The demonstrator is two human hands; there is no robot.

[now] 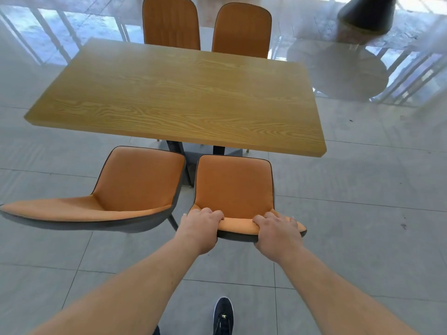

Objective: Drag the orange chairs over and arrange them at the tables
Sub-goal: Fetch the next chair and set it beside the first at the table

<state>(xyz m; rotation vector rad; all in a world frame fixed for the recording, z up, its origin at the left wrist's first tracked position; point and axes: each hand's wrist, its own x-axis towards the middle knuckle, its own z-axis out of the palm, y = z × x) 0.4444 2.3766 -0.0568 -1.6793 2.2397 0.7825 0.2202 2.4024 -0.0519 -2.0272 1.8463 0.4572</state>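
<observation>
Chair [234, 187] legs largely out of sight

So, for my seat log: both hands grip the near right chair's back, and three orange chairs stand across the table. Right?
No. The head view shows two far chairs across the table, not three. The left hand and right hand do grip the back of the near right chair.

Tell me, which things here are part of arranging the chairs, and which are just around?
Part of the job: held chair, its backrest top gripped by the left hand and right hand; neighbouring chair beside it; far left chair; far right chair; wooden table.

Just around: dark round base, top right; dark shoe; tiled floor.
</observation>
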